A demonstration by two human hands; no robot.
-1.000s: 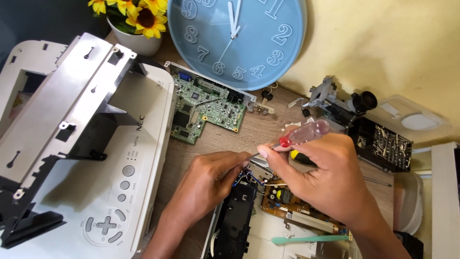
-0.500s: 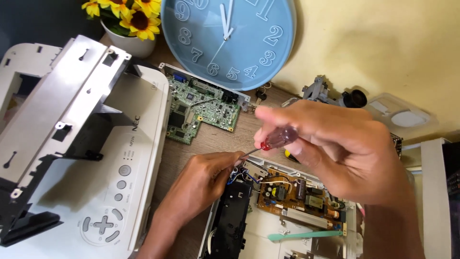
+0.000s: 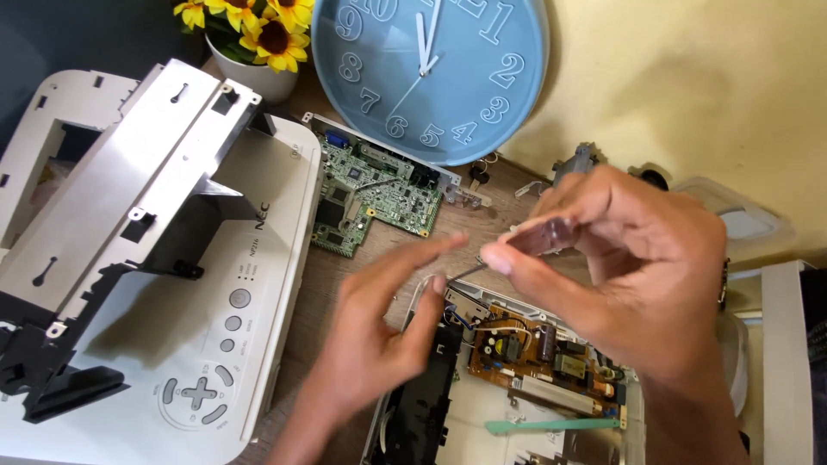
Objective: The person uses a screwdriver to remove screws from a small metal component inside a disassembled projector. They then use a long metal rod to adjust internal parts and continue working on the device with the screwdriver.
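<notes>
the right hand (image 3: 637,275) pinches a small screwdriver (image 3: 525,243) by its translucent handle, tip toward the left hand (image 3: 388,336), which is open with fingers spread, grasping nothing (both blurred). beneath them the opened device (image 3: 517,379) shows its brown circuit board (image 3: 543,353) still seated. a green board (image 3: 370,194) and white cover (image 3: 215,344) already lie loose on the counter (image 3: 500,211).

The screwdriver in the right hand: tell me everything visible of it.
The screwdriver has a translucent reddish plastic handle and a thin metal shaft ending near the left hand's fingertips. It lies nearly level, tip pointing left and slightly down, raised above the brown circuit board. The right hand pinches the handle between thumb and fingers, which hide most of it. It is motion-blurred, so the tip type cannot be told.
</notes>
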